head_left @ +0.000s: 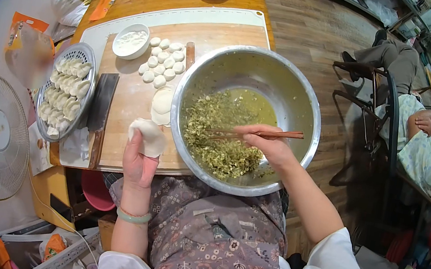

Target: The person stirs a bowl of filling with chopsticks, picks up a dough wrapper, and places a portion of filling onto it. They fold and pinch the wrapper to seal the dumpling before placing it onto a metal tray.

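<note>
My left hand (139,163) cradles a round dumpling wrapper (148,136), fingers curled under it, over the board's near edge. My right hand (270,146) pinches chopsticks (252,135), tips in the green filling (221,135) (chopped fine) inside the steel bowl (295,99). Beyond lie dough pieces (162,62), a flour dish (131,40), and left, a tray of finished dumplings (66,89).
</note>
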`<move>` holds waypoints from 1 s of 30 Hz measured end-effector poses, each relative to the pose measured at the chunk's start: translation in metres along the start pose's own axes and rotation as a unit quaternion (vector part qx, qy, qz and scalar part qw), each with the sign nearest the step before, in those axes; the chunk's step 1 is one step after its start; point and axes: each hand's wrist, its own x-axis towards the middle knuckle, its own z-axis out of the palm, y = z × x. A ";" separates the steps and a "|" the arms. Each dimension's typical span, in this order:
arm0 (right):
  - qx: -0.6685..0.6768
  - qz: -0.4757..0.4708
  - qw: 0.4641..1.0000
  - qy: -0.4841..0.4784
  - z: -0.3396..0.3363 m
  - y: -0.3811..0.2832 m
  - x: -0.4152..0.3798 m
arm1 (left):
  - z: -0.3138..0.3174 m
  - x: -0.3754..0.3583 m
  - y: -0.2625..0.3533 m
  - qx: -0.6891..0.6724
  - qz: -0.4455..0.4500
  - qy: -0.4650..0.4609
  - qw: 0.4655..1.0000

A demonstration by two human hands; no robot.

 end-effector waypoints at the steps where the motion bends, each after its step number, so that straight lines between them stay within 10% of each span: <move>1: -0.001 0.000 1.000 0.000 0.000 0.000 0.000 | 0.002 0.001 -0.002 0.047 -0.009 0.028 0.998; 20: 0.145 -0.082 0.985 0.050 -0.012 -0.036 -0.038 | 0.047 0.019 -0.046 0.095 -0.093 0.034 0.991; 24: -0.177 -0.311 0.933 -0.043 0.015 -0.031 -0.047 | 0.065 0.021 -0.069 0.025 -0.129 0.054 0.990; 26: -0.430 -0.399 0.804 -0.099 0.024 -0.036 -0.054 | 0.067 0.023 -0.071 0.036 -0.130 0.066 0.989; 30: -0.413 -0.371 0.827 -0.084 0.020 -0.034 -0.068 | 0.062 0.026 -0.071 0.021 -0.099 0.110 0.989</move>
